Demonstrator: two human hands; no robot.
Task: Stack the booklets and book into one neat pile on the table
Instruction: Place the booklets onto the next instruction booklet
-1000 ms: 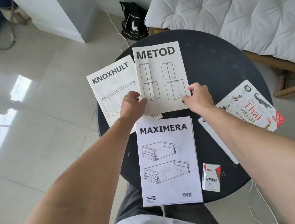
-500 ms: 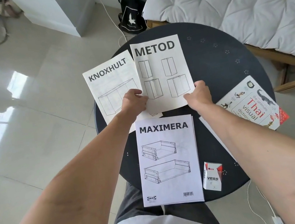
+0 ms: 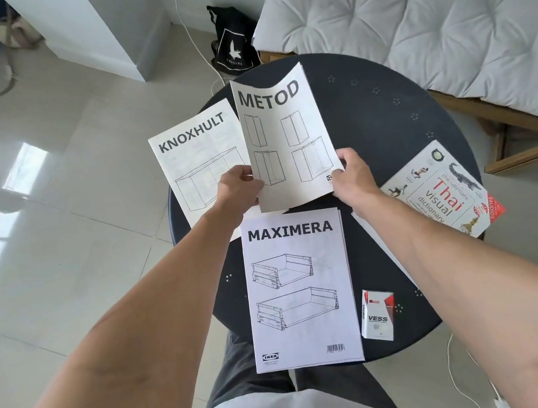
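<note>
The METOD booklet (image 3: pixel 286 139) is lifted off the round dark table (image 3: pixel 371 127), its top edge curling. My left hand (image 3: pixel 236 187) grips its lower left corner and my right hand (image 3: pixel 353 174) grips its lower right corner. Left of it, the KNOXHULT booklet (image 3: pixel 196 165) lies flat and overhangs the table edge. Nearest me lies the MAXIMERA booklet (image 3: pixel 298 289). At the right edge is the Thai visual dictionary book (image 3: pixel 439 193), partly hidden by my right forearm, with a white sheet (image 3: pixel 378 243) under it.
A white and red VESS box (image 3: pixel 378 314) stands near the table's front right. A grey cushioned bench (image 3: pixel 424 16) is behind the table, and a black bag (image 3: pixel 233 46) sits on the floor. A white cable (image 3: pixel 457 371) trails at lower right.
Both hands have raised the METOD booklet off the table and tilted it up; its top edge now bends. The other booklets and the book have not moved.
</note>
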